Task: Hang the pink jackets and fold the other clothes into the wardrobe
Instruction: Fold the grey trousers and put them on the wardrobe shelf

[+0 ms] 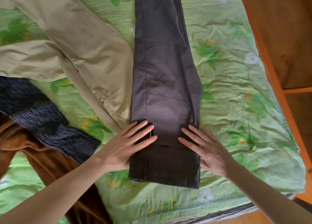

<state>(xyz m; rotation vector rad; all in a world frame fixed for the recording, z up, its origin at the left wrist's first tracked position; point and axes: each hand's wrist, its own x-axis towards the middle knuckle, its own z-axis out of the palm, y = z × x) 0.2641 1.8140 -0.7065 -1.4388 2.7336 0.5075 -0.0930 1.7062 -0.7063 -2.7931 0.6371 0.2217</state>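
Both flat, fingers straight: left hand (130, 144), right hand (205, 149) pressing dark grey cotton trousers (162, 63) near green floral bedspread (236, 105) front edge, likely smoothing for folding.

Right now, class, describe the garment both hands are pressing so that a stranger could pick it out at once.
On the green floral bedspread, look down the middle: the dark grey trousers lie laid out lengthwise. The left hand and right hand press flat on them. The neighbouring beige garment is paler and crumpled.

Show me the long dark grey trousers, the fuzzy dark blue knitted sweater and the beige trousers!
dark grey trousers (162, 63), head view, mid leg.
dark blue knitted sweater (38, 115), head view, ribbed middle.
beige trousers (81, 43), head view, upper leg.
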